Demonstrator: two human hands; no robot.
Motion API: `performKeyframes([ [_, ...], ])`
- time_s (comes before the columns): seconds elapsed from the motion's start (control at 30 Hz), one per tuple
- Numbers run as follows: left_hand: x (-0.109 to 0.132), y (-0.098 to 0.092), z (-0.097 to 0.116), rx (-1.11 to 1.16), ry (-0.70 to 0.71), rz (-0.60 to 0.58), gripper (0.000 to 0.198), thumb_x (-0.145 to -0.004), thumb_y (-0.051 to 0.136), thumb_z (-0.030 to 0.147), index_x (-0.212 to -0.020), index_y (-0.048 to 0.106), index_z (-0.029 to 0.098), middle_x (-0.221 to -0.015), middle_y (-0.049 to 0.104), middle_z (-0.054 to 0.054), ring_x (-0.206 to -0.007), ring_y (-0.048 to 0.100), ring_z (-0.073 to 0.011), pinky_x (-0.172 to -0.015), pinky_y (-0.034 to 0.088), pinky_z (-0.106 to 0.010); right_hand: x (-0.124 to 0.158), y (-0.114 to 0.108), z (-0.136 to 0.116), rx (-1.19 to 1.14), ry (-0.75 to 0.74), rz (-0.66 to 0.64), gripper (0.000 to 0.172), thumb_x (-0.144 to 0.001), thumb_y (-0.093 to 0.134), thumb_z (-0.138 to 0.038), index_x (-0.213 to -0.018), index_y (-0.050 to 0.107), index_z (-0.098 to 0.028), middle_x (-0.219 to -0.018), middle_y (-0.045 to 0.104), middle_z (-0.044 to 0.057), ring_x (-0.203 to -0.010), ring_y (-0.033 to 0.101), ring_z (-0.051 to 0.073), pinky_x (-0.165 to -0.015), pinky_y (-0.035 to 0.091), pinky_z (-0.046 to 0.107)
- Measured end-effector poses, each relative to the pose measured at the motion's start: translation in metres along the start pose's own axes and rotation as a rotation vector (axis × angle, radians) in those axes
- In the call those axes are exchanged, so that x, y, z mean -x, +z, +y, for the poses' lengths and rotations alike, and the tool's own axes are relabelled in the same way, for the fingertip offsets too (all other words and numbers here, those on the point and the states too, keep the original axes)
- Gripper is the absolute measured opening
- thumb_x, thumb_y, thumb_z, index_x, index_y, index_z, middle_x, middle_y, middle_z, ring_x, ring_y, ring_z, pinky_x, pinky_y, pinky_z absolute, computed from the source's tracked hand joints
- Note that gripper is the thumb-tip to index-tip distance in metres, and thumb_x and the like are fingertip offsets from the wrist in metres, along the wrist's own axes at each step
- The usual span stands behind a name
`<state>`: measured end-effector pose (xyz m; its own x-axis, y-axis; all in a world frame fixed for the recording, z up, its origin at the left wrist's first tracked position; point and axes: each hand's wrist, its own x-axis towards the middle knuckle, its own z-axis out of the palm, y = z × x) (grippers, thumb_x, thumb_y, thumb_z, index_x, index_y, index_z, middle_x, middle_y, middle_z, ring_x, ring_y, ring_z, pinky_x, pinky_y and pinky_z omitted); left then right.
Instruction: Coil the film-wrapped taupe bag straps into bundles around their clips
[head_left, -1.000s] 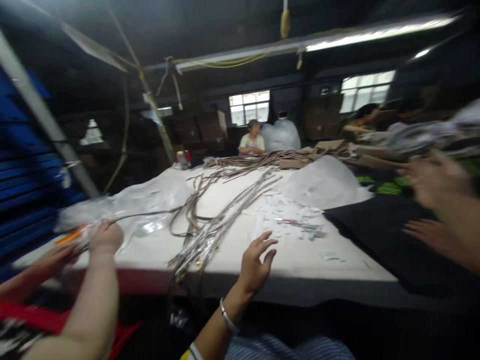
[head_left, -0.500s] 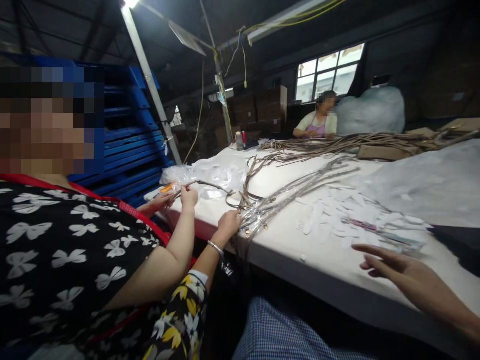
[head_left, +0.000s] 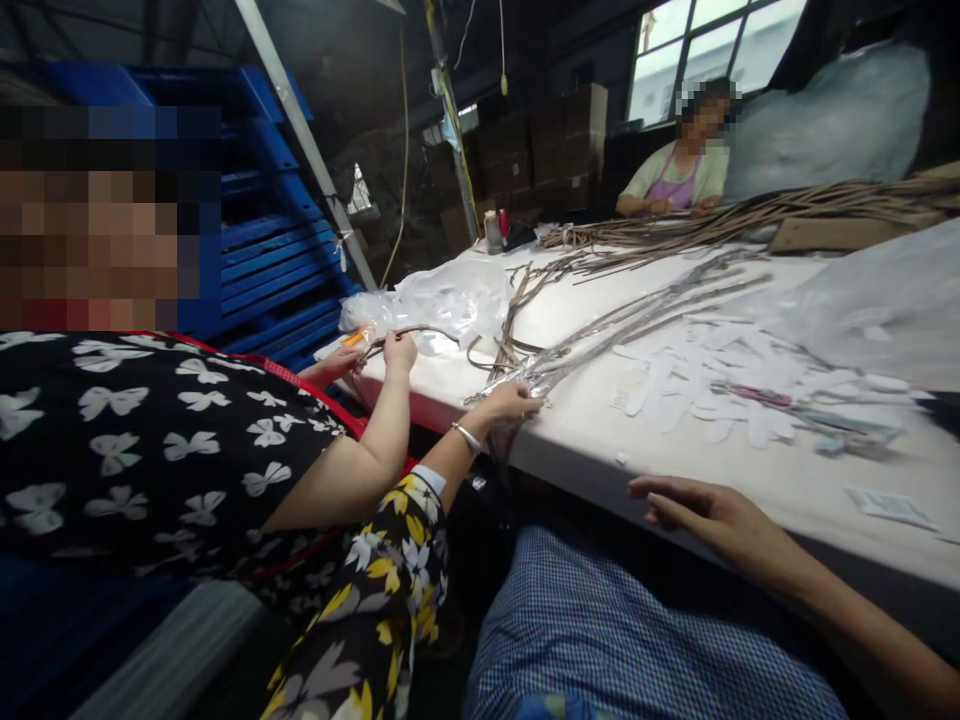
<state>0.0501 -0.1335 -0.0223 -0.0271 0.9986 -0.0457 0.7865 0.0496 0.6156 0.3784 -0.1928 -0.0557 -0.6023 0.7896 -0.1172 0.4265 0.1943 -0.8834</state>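
While the left hand (head_left: 511, 402) curls its fingers over the end of the bundle of plastic-wrapped straps (head_left: 574, 362) at the table's (head_left: 592, 445) near edge, the right hand (head_left: 705, 512) hovers empty just off that edge, fingers loosely extended.

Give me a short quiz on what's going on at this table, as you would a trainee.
1. True or false: the wearer's right hand holds a pair of scissors.
2. What does the wearer's left hand rest on? A) a cardboard box B) the plastic-wrapped strap bundle C) a drinks can
3. Fill in: the co-worker's hands hold a thin strap beside a heap of clear ____ bags.

Key: 1 false: it is open and empty, at the edge of the table. 2 B. 3 plastic.
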Motion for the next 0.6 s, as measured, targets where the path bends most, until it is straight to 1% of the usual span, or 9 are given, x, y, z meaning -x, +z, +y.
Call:
performKeyframes([
  [0.07,-0.007,-0.006,0.004,0.074,0.017,-0.043,0.026,-0.089,0.057,0.031,-0.087,0.069,0.008,-0.08,0.074,-0.01,-0.068,0.067,-0.0146,-0.064,0.05,-0.023,-0.005,0.006,-0.002,-0.009,-0.017,-0.021,0.049,-0.086,0.053,-0.056,-0.116,0.07,-0.022,-0.094,0.075,0.008,-0.088,0.069,0.027,-0.089,0.051,0.039],
  [0.13,-0.011,-0.007,0.007,0.119,0.04,-0.053,0.023,-0.092,0.055,0.025,-0.095,0.067,0.006,-0.086,0.074,-0.012,-0.069,0.068,-0.0128,-0.065,0.051,-0.021,-0.01,0.012,-0.005,0.0,-0.035,-0.026,0.047,-0.086,0.053,-0.055,-0.116,0.07,-0.023,-0.093,0.075,0.008,-0.088,0.069,0.026,-0.089,0.05,0.038],
  [0.2,-0.008,-0.001,0.009,0.128,0.065,-0.042,0.021,-0.091,0.056,0.024,-0.096,0.067,0.007,-0.087,0.075,-0.011,-0.071,0.069,-0.0127,-0.067,0.052,-0.021,-0.013,0.018,-0.008,0.007,-0.046,-0.012,0.045,-0.086,0.054,-0.054,-0.115,0.071,-0.024,-0.091,0.076,0.007,-0.087,0.07,0.026,-0.087,0.051,0.037],
  [0.27,-0.001,0.01,0.01,0.104,0.091,-0.005,0.018,-0.088,0.062,0.025,-0.093,0.07,0.01,-0.086,0.075,-0.008,-0.074,0.069,-0.0145,-0.072,0.052,-0.023,-0.015,0.023,-0.009,-0.006,-0.05,0.014,0.045,-0.085,0.055,-0.054,-0.114,0.071,-0.024,-0.091,0.076,0.006,-0.086,0.07,0.025,-0.084,0.052,0.035],
  [0.37,0.013,0.024,0.008,0.031,0.122,0.118,0.016,-0.083,0.068,0.03,-0.091,0.073,0.016,-0.094,0.075,-0.005,-0.089,0.068,-0.0186,-0.084,0.05,-0.026,-0.011,0.029,-0.007,-0.051,-0.036,0.04,0.046,-0.083,0.056,-0.054,-0.113,0.072,-0.024,-0.098,0.076,0.007,-0.084,0.071,0.025,-0.081,0.054,0.033],
  [0.43,0.021,0.022,0.001,-0.021,0.106,0.251,0.021,-0.088,0.061,0.032,-0.1,0.072,0.02,-0.107,0.072,-0.005,-0.103,0.064,-0.0197,-0.093,0.047,-0.028,-0.006,0.03,-0.001,-0.07,-0.017,0.048,0.045,-0.081,0.057,-0.054,-0.111,0.073,-0.025,-0.103,0.075,0.007,-0.083,0.071,0.024,-0.081,0.054,0.032],
  [0.47,0.025,0.017,-0.005,-0.047,0.08,0.325,0.024,-0.092,0.055,0.032,-0.106,0.07,0.02,-0.114,0.07,-0.006,-0.108,0.062,-0.02,-0.096,0.045,-0.029,-0.003,0.03,0.003,-0.074,-0.004,0.048,0.044,-0.081,0.058,-0.055,-0.11,0.073,-0.025,-0.103,0.075,0.006,-0.083,0.071,0.024,-0.081,0.055,0.032],
  [0.53,0.032,0.0,-0.022,-0.101,0.003,0.453,0.03,-0.095,0.047,0.028,-0.116,0.066,0.017,-0.122,0.065,-0.01,-0.116,0.057,-0.0216,-0.101,0.042,-0.033,0.003,0.028,0.011,-0.078,0.023,0.045,0.045,-0.08,0.058,-0.056,-0.109,0.074,-0.026,-0.104,0.075,0.006,-0.083,0.071,0.025,-0.081,0.055,0.033],
  [0.6,0.038,-0.019,-0.041,-0.149,-0.066,0.511,0.029,-0.094,0.049,0.025,-0.117,0.065,0.015,-0.122,0.064,-0.013,-0.117,0.057,-0.0241,-0.102,0.041,-0.036,0.005,0.027,0.016,-0.085,0.042,0.041,0.045,-0.08,0.059,-0.057,-0.109,0.074,-0.026,-0.105,0.075,0.007,-0.084,0.071,0.025,-0.082,0.055,0.033],
])
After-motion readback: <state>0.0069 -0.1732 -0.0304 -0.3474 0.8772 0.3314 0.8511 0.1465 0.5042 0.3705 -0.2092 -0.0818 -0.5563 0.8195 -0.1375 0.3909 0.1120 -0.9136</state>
